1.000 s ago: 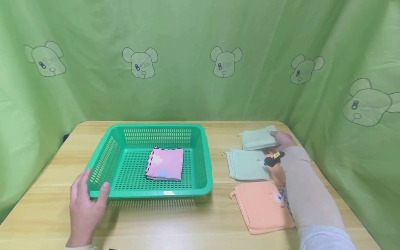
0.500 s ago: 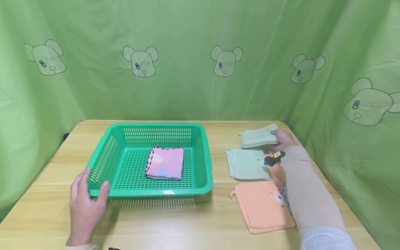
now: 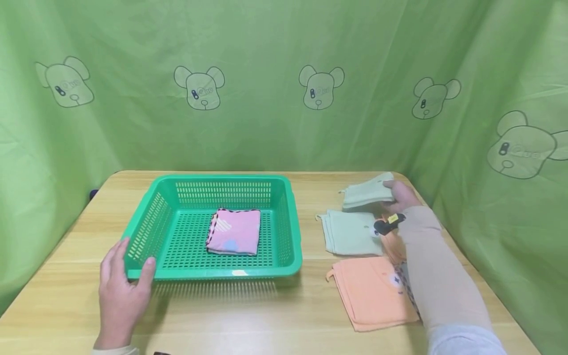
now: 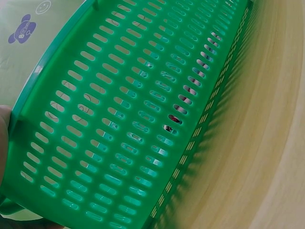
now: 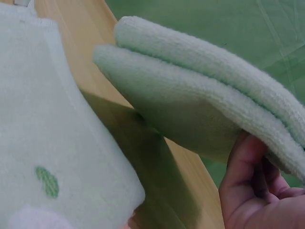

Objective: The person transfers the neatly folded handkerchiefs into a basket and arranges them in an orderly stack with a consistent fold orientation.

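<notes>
My right hand [image 3: 403,196] pinches the right edge of a folded pale green towel [image 3: 366,192] at the table's far right. In the right wrist view, the thumb and fingers grip the thick folded layers of this towel [image 5: 200,90], tilted above the table. A second pale green folded towel [image 3: 352,234] lies just nearer, with an orange folded towel [image 3: 372,296] in front of it. My left hand [image 3: 122,291] holds the near left corner of a green plastic basket [image 3: 222,273]. Inside the basket lies a folded pink towel [image 3: 235,231] with a checked edge.
Another orange cloth [image 3: 394,246] and a patterned cloth [image 3: 406,281] show partly beneath my right forearm. A green curtain [image 3: 266,133] with mouse-head drawings surrounds the wooden table [image 3: 248,325] at the back and sides.
The far pale green towel's right side has risen and tilted more in my right hand. My left hand and the basket have stayed in place.
</notes>
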A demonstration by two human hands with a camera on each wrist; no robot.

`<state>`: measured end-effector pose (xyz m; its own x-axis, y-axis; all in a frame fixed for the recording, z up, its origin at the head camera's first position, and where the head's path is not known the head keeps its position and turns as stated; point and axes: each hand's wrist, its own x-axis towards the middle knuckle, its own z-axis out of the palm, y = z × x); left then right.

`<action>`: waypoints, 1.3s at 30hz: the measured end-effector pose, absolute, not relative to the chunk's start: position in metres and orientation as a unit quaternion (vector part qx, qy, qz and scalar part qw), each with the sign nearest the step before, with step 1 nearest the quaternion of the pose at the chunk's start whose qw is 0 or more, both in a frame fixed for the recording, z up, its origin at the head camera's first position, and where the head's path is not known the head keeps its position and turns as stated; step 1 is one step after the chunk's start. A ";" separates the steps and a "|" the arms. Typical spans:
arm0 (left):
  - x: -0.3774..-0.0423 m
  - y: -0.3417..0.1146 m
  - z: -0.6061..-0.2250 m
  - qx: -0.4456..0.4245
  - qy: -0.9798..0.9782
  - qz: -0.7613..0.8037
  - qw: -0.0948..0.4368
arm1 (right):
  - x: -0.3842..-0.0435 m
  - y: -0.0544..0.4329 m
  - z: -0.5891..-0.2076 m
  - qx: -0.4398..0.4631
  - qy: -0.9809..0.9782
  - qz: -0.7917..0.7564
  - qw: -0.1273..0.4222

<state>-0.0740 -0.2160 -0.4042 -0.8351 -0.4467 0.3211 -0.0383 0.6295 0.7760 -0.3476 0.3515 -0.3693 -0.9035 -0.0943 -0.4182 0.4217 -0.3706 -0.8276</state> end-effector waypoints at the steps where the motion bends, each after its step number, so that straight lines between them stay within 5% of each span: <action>1: -0.074 -0.216 -0.404 0.140 -0.867 -0.407 0.251 | -0.348 0.351 -0.369 0.147 0.533 -0.818 0.159; 39: -0.074 -0.215 -0.402 0.134 -0.866 -0.405 0.260 | -0.340 0.323 -0.338 0.173 0.528 -0.826 0.095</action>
